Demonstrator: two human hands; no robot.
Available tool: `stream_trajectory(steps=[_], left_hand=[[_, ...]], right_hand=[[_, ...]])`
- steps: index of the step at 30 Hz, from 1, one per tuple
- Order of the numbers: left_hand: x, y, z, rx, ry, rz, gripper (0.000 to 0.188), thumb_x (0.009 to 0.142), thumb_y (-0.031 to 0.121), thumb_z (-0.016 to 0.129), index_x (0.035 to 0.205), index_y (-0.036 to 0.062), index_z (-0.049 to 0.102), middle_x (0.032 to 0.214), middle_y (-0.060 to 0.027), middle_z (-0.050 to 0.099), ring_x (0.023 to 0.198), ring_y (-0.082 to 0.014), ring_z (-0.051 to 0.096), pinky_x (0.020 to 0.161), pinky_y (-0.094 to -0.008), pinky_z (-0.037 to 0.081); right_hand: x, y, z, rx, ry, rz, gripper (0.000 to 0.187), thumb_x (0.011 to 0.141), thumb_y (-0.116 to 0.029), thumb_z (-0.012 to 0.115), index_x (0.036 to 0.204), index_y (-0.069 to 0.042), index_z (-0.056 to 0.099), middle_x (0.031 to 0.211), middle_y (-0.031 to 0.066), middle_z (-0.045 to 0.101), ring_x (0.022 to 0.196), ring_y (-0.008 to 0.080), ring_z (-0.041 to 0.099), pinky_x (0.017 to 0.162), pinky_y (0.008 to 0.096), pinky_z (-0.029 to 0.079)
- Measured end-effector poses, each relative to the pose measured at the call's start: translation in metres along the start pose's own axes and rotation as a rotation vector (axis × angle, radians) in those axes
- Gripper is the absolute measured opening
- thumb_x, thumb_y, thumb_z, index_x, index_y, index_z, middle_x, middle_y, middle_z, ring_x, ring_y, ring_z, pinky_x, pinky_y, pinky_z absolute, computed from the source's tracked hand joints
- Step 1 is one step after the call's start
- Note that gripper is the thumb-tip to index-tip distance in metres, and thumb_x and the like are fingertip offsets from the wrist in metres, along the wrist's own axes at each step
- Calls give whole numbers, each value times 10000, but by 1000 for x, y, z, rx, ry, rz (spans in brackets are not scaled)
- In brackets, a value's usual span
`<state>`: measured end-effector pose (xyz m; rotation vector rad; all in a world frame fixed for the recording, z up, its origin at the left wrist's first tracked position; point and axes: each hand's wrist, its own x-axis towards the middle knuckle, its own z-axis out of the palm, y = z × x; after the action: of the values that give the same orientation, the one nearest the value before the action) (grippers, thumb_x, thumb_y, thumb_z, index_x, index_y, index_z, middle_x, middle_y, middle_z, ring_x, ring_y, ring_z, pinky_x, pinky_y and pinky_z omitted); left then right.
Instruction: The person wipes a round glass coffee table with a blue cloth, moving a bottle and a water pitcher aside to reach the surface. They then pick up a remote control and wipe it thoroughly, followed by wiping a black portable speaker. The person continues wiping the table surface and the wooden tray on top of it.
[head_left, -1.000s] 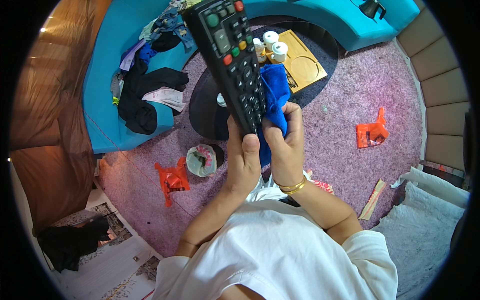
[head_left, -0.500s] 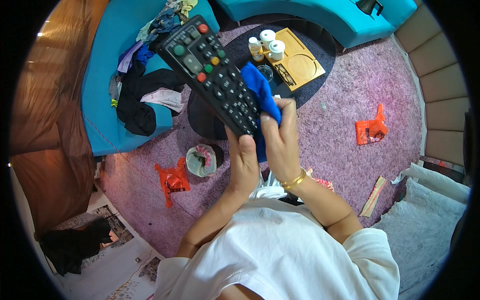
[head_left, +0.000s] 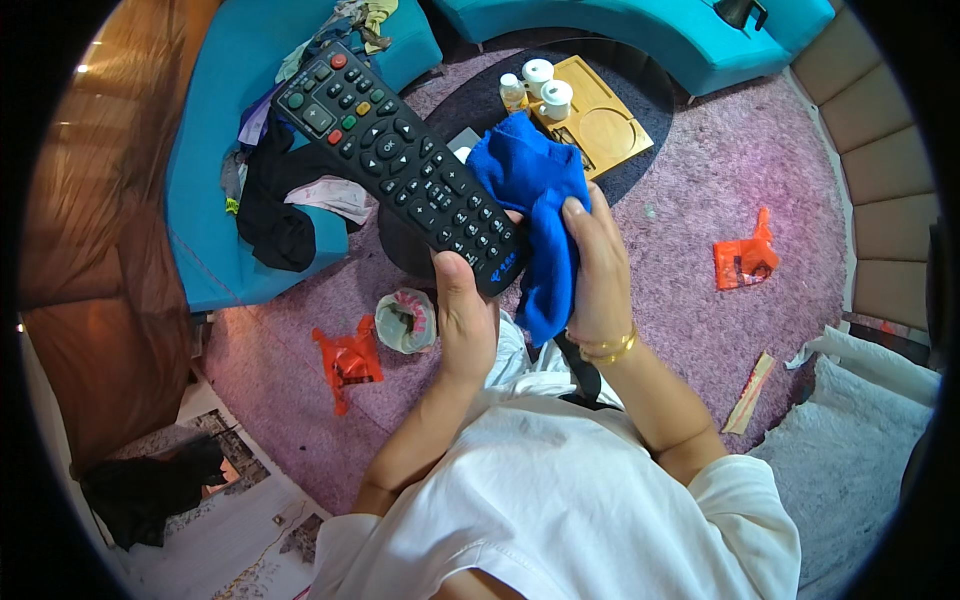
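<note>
A black remote control [head_left: 400, 170] with coloured buttons fills the middle of the view, its button face toward me and its top end pointing up and left. My left hand [head_left: 468, 320] grips its lower end, thumb along the near edge, with most fingers hidden underneath. Bunched in my right hand [head_left: 602, 265] is a blue cloth [head_left: 545, 215], the thumb pressed on it from above. The cloth lies against the right edge of the remote and hangs below it.
Beyond my hands, a dark oval table [head_left: 400, 245] bears a wooden tray [head_left: 625, 135], two white lidded cups [head_left: 556, 100] and a small bottle [head_left: 512, 92]. Clothes [head_left: 275, 210] cover a turquoise sofa [head_left: 190, 240]. A lined bin [head_left: 405, 320] and orange plastic bags [head_left: 745, 262] are on the pink carpet.
The remote has tilted flatter, showing its whole button face, and its top end has shifted left and down. My right hand and the cloth have moved right, with more cloth showing.
</note>
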<state>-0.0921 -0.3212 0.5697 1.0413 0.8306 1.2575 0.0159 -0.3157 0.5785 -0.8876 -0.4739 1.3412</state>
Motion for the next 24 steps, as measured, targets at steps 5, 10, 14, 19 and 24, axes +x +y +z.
stream_trajectory(steps=[5,10,14,19,24], left_hand=[[-5,-3,-5,364,29,4,652,910,522,253,1319,14,254,1288,-122,367,1171,-218,394,977,-346,315],[-7,-2,0,237,-26,29,642,917,494,269,1342,17,209,1305,-126,339,1203,-221,347,998,-351,271],[-2,16,4,19,-36,-129,647,899,523,297,1337,51,228,1307,-94,351,1205,-214,354,1011,-388,266],[4,33,2,-180,-13,-252,632,893,530,309,1322,68,278,1270,-103,406,1166,-224,407,981,-408,314],[3,39,6,-206,34,-285,631,898,523,295,1317,52,281,1259,-109,420,1156,-233,424,976,-412,334]], right_hand=[[-20,15,7,-526,-86,-340,388,839,-185,511,1169,-21,389,1070,150,477,1002,228,481,879,320,373],[-12,3,0,-533,-118,-316,309,806,-114,560,1068,-1,442,1010,162,516,901,258,540,793,319,426],[0,-1,-10,-716,-283,-506,315,784,-97,587,1053,1,455,1013,174,511,919,295,539,802,330,426],[0,-12,-15,-688,-447,-476,402,775,-91,594,1135,-7,438,1135,187,472,1061,307,488,902,349,383],[-1,-18,-21,-545,-512,-179,541,772,-180,642,1226,-36,384,1216,136,441,1123,224,442,944,330,348]])
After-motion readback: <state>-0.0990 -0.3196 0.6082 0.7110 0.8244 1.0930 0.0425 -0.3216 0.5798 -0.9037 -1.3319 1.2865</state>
